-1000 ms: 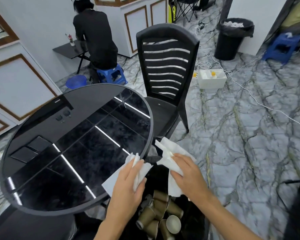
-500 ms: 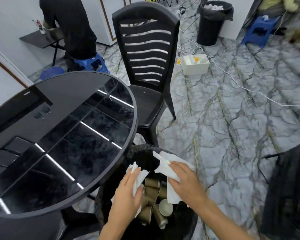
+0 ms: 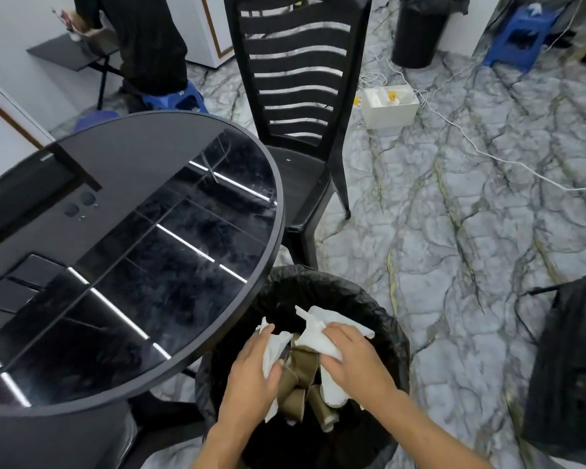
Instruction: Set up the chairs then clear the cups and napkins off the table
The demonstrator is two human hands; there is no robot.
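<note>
Both hands reach into a bin lined with a black bag (image 3: 379, 319) beside the round black glass table (image 3: 126, 231). My left hand (image 3: 251, 374) grips a crumpled white napkin (image 3: 274, 346) over the bin. My right hand (image 3: 356, 360) holds another white napkin (image 3: 322, 330) a little to the right. Several brown paper cups (image 3: 300, 380) lie in the bin under the hands. A black slat-back chair (image 3: 301, 106) stands at the table's far right edge.
A second black chair's edge (image 3: 569, 367) is at the right. On the marble floor lie a white box (image 3: 389, 104) and white cables (image 3: 487, 154). A black bin (image 3: 420, 32), a blue stool (image 3: 518, 35) and a seated person in black (image 3: 142, 42) are further back.
My view has dipped and moved closer over the bin. Both hands have carried their napkins from the table's edge down into the bin's opening, above the cups.
</note>
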